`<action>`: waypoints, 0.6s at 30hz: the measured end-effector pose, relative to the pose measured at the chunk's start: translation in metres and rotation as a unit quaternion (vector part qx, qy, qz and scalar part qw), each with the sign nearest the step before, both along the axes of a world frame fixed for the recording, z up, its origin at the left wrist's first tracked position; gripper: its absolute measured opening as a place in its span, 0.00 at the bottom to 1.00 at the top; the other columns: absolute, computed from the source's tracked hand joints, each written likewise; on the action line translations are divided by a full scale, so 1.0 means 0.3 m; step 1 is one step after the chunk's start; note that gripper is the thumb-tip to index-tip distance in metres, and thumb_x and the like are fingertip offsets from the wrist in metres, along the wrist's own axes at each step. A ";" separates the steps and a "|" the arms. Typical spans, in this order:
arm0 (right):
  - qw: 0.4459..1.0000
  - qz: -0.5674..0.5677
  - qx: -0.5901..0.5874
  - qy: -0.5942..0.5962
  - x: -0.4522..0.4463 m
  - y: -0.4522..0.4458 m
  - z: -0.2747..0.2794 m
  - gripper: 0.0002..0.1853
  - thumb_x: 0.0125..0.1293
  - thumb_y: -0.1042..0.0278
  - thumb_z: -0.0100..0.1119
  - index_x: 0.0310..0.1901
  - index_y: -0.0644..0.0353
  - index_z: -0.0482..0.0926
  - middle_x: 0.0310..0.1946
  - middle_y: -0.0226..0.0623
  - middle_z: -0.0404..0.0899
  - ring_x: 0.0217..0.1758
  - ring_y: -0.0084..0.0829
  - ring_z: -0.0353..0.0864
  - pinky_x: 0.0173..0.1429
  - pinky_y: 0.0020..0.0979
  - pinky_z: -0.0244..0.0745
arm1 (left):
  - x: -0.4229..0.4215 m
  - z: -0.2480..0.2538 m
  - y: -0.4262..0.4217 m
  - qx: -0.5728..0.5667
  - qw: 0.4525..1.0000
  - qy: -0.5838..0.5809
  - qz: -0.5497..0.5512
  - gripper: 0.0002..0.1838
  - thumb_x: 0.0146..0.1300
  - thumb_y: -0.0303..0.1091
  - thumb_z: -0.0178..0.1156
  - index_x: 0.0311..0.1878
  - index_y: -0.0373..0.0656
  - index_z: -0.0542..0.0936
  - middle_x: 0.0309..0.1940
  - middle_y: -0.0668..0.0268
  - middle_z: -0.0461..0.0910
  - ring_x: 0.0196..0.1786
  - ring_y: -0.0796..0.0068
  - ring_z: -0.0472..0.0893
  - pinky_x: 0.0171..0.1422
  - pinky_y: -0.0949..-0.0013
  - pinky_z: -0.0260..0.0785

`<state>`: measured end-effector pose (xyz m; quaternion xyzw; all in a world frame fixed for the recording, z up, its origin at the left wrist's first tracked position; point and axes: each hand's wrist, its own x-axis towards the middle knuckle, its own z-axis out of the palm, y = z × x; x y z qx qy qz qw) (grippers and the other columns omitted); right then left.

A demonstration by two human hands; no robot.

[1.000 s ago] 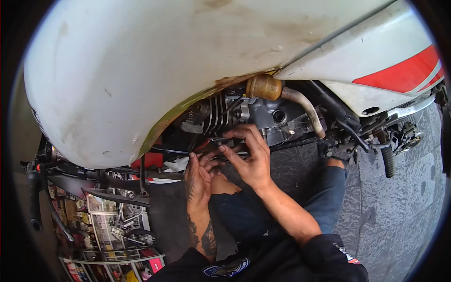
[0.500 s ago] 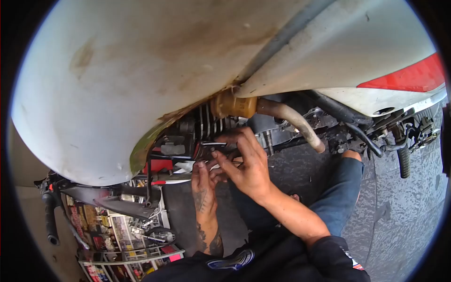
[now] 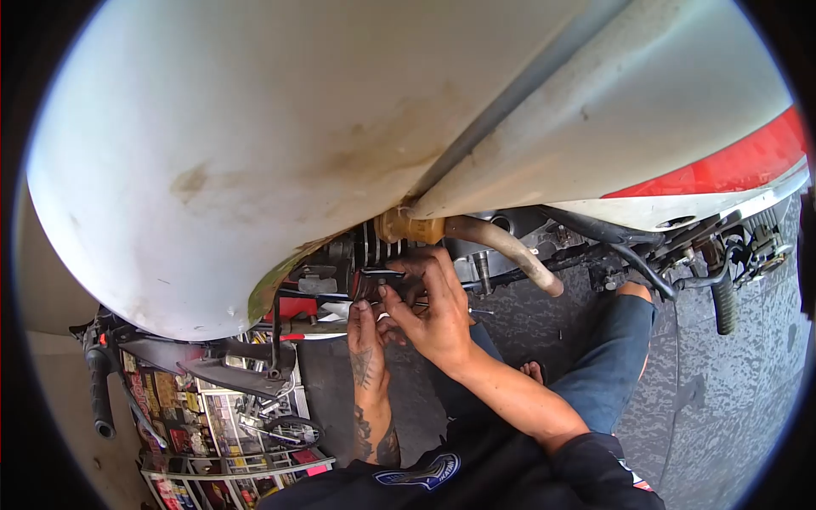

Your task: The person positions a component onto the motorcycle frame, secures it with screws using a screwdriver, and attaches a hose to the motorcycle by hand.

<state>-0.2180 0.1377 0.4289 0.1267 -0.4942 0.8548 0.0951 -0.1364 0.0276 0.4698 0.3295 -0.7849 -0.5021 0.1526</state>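
Note:
A white motorcycle's body panel [image 3: 255,127] fills the upper view, with the engine's dark cooling fins [image 3: 371,246] showing below its edge. My right hand [image 3: 440,314] is closed at the engine, its thumb and curled fingers on a dark part with a shiny edge [image 3: 376,275]. Just below and to the left, my left hand [image 3: 367,344] is raised, its fingertips pinched together close to my right thumb. Whatever lies between those fingertips is too small or hidden to name. A yellowish plastic fitting [image 3: 415,228] with a pale hose [image 3: 510,251] sits above my right hand.
A handlebar grip [image 3: 100,399] and lever stick out at lower left. Behind them stands a glass display case [image 3: 238,425] full of packaged goods. To the right are a footpeg [image 3: 724,306] and black pipes, over grey patterned floor [image 3: 722,399]. My bent knee [image 3: 616,340] is close by.
The view has shifted, so the panel sits lower and the hose further left. Both hands stay at the same engine part, with my right hand slightly more to the left.

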 end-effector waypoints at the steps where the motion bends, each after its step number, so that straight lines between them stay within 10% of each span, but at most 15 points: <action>1: 1.000 0.003 -0.002 0.002 -0.001 -0.005 -0.005 0.15 0.56 0.79 0.66 0.45 0.65 0.75 0.43 0.39 0.71 0.31 0.24 0.77 0.26 0.23 0.75 | -0.001 0.004 0.010 -0.002 1.000 0.002 0.003 0.24 0.74 0.51 0.45 0.60 0.41 0.70 0.42 0.63 0.81 0.38 0.78 0.80 0.41 0.74 0.72; 18: 0.989 -0.110 -0.050 0.084 -0.031 -0.031 -0.036 0.11 0.52 0.80 0.69 0.38 0.59 0.83 0.43 0.38 0.69 0.39 0.27 0.75 0.34 0.24 0.73 | -0.041 0.014 0.031 -0.084 0.995 -0.046 0.019 0.31 0.72 0.58 0.42 0.61 0.38 0.66 0.44 0.60 0.79 0.31 0.78 0.80 0.20 0.78 0.71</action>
